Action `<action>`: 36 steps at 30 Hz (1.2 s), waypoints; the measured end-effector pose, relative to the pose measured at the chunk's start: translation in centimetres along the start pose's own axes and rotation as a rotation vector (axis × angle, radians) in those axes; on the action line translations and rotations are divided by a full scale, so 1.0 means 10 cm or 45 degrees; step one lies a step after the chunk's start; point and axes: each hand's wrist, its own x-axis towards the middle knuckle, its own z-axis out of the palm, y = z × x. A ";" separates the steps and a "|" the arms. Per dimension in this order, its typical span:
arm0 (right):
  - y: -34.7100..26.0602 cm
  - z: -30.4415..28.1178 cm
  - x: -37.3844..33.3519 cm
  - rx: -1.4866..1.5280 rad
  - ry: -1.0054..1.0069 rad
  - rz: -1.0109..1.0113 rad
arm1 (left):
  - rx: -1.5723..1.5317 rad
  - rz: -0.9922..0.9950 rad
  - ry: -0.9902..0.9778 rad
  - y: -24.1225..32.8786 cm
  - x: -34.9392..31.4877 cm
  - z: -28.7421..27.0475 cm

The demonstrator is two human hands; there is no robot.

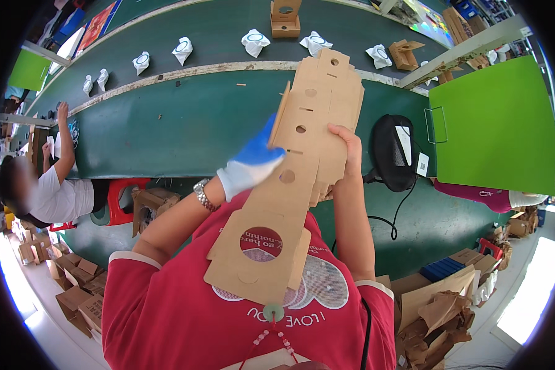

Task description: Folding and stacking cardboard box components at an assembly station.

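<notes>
A long, flat brown cardboard box blank (246, 246) with round holes and slots slants from my chest out over the green bench. More blanks of the same kind show layered along its right edge, and one side flap (281, 114) stands up at the left. My left hand (253, 161), in a blue and white glove, is closed on the left edge by that flap; its fingertips are partly hidden. Bare, my right hand (349, 151) grips the right edge with the thumb on top and the other fingers hidden underneath.
Along the far belt (222, 43) lie several white wrapped pieces (254, 42) and an open small carton (285, 24). A black mesh bag (393, 153) with a cable and a green panel (493, 123) are at right. A co-worker (58, 185) sits at left. Cardboard (435, 320) heaps up lower right.
</notes>
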 end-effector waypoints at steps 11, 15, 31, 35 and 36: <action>0.50 0.66 -0.64 -0.749 -0.169 -0.467 | -0.522 0.200 0.096 -0.09 -0.09 -0.18; 0.66 0.43 -0.56 -0.967 -0.017 -0.670 | -0.056 0.260 0.152 -0.21 -0.11 -0.06; 0.75 0.36 -0.60 -0.399 0.067 -0.600 | 0.005 0.262 0.375 -0.45 -0.19 0.07; 0.45 0.25 -0.65 -0.484 -0.082 -0.245 | -0.809 -0.264 -0.044 -0.17 -0.13 -0.36; 0.31 0.31 -0.66 -0.670 -0.154 -0.137 | -0.566 -0.471 -0.197 0.10 -0.04 -0.45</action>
